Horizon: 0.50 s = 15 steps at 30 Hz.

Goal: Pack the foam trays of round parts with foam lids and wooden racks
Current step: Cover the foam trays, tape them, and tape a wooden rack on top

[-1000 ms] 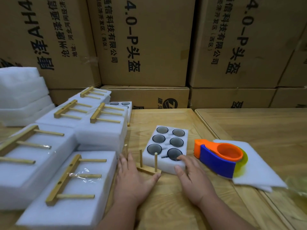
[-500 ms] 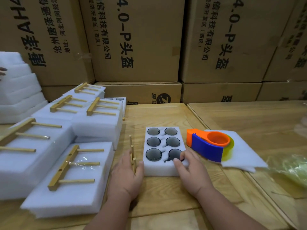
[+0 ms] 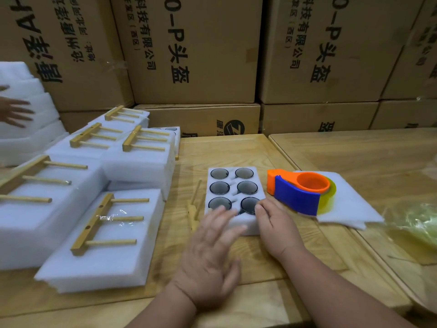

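A white foam tray (image 3: 233, 181) with several dark round parts in its wells lies on the wooden table in front of me. A small wooden rack (image 3: 194, 208) lies on the table against the tray's left side. My left hand (image 3: 211, 254) hovers open with spread fingers over the tray's near left corner, slightly blurred. My right hand (image 3: 275, 224) rests its fingertips on the tray's near right corner, beside the nearest round part.
Several packed foam trays topped with wooden racks (image 3: 106, 223) fill the left of the table. A stack of foam sheets (image 3: 21, 129) stands at far left with another person's hand (image 3: 13, 111) on it. An orange-blue tape dispenser (image 3: 299, 191) sits on a foam lid (image 3: 350, 204). Cardboard boxes (image 3: 201, 55) wall the back.
My left hand let go of the wooden rack and moved right, over the tray's near left corner. The rack now lies flat beside the tray. Another person's hand came further onto the foam stack.
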Available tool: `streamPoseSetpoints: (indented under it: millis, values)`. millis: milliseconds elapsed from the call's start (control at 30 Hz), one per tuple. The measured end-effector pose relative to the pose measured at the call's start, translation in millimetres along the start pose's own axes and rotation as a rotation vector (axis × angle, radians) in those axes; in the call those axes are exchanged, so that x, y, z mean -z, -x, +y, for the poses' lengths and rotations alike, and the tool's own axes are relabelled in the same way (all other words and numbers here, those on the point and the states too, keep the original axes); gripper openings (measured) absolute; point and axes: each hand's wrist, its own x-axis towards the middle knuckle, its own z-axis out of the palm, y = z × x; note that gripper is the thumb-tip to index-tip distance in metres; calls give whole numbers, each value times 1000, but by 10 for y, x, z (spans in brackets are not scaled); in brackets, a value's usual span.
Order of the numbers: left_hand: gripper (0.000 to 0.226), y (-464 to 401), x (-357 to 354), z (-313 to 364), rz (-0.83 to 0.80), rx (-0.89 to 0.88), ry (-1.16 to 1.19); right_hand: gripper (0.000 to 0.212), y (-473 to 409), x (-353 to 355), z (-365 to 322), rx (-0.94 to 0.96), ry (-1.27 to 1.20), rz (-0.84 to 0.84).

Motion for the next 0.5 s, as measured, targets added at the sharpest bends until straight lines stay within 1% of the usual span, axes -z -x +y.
streamPoseSetpoints:
  millis: [33, 67, 167, 233, 300, 400, 500]
  values:
    - [70, -9, -26, 37, -62, -19, 5, 19, 3, 0, -4, 4, -4, 1]
    - [69, -18, -42, 58, -108, 7, 10, 20, 5, 1, -5, 6, -8, 4]
    - [69, -31, -65, 48, -177, 246, 40, 24, 3, 4, -3, 0, -6, 5]
    - [69, -41, -86, 26, -202, 379, 10, 29, -2, 10, -4, 3, -1, 11]
    - [70, -41, -120, 6, -215, 451, -50, 30, -1, 15, 2, 1, -14, 14]
    - [74, -43, -135, -29, -193, 567, -99, 21, 4, 26, -7, -11, -53, 40]
    - [78, -40, -136, -76, -158, 649, -36, 19, 23, 38, -23, -20, -88, 51]
